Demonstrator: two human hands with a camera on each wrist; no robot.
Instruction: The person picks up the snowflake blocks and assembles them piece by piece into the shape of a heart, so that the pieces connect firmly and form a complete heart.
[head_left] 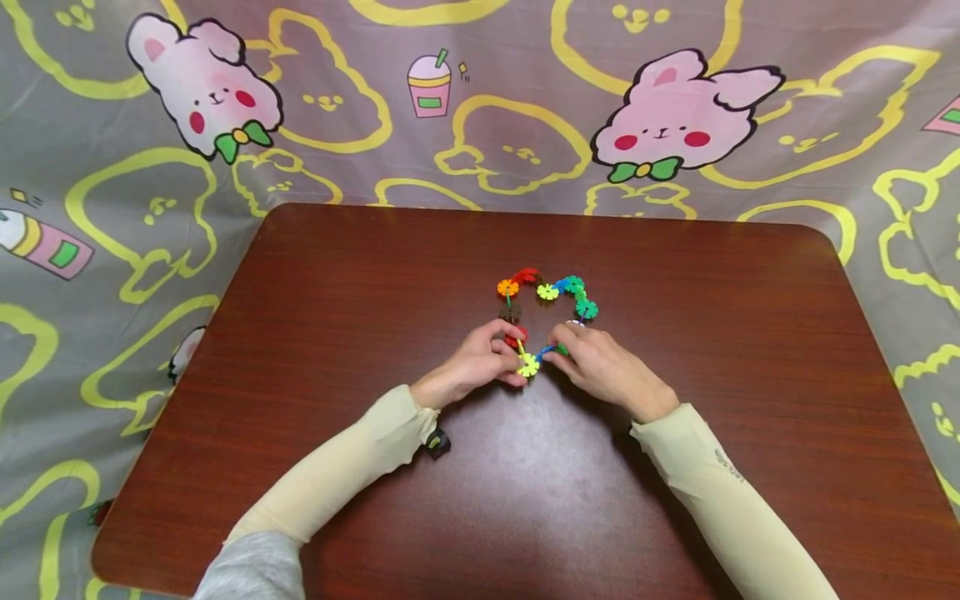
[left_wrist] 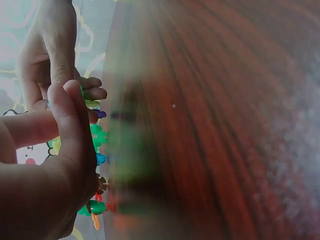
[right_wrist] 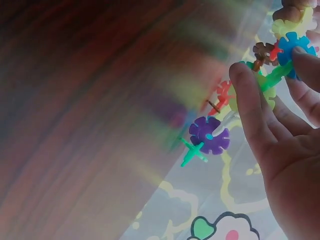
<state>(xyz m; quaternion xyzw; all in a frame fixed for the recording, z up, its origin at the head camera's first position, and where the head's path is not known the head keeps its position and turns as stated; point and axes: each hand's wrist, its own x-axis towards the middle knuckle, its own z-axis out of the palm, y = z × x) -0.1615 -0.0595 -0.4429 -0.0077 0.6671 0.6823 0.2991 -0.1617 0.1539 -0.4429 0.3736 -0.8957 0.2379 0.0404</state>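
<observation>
Notched plastic snowflake discs are linked into a heart-like loop on the table [head_left: 360, 325]. At its near tip, my left hand [head_left: 480, 357] pinches a yellow-green snowflake disc [head_left: 529, 366]. My right hand [head_left: 603, 367] pinches a blue snowflake disc [right_wrist: 286, 44] just to the right, its thumb against the disc's face. The blue disc meets the yellow-green one in the head view; how deep their slots sit is hidden. A green disc [right_wrist: 274, 77] joins the blue one beneath my right fingers. In the left wrist view, my left fingers hide the held disc.
The far side of the loop has an orange disc [head_left: 507, 287], a red disc [head_left: 528, 275] and a green disc [head_left: 587, 309]. A purple disc [right_wrist: 212, 142] shows in the right wrist view. A patterned cloth [head_left: 517, 100] hangs behind the table.
</observation>
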